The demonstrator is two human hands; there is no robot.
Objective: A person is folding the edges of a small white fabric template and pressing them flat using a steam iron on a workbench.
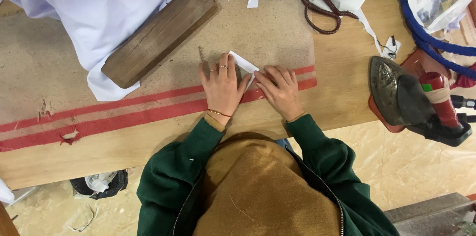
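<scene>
Both hands (250, 87) press on striped table (74, 67).

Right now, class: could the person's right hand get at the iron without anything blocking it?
Probably yes: the right hand rests on the white fabric piece, and only bare table lies between it and the iron.
</scene>
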